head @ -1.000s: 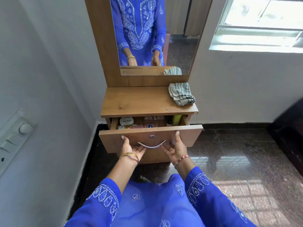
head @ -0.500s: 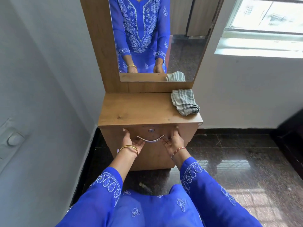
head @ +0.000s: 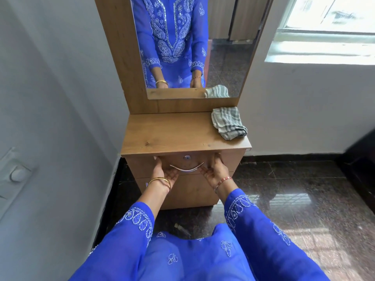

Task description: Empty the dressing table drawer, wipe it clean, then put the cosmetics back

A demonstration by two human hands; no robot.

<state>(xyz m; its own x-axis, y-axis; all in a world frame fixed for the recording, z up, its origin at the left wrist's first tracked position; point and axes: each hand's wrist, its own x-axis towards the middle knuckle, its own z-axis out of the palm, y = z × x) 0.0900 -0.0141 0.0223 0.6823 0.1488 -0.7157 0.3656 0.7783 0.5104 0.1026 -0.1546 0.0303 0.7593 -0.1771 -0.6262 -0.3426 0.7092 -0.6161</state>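
Head view: a narrow wooden dressing table with a tall mirror is seen from above. The wooden drawer with a curved silver handle point(head: 186, 168) sits fully pushed in beneath the surface point(head: 172, 134), its front flush. The left hand point(head: 164, 173) is pressed palm-forward against the drawer front at 9 o'clock of the handle, fingers straight, gripping nothing. The right hand point(head: 213, 171) is pressed the same way at 3 o'clock of the handle, its fingertips reaching up under the surface edge; that grip is likewise open and empty. A crumpled grey-and-white striped cloth point(head: 228, 123) lies on the surface at 2 o'clock, overhanging the right edge slightly. The cosmetics are hidden inside the shut drawer; none can be seen.

Risks, as judged: fingertips under the surface lip could be pinched if the drawer were pushed harder. The overhanging cloth could be knocked to the dark polished floor point(head: 294, 189) by a jolt. Loose bottles inside may have toppled from the push.

Compared with a second ago: the drawer was then pulled out, with jars and tubes visible inside; it has since been closed, and both hands have followed it in.
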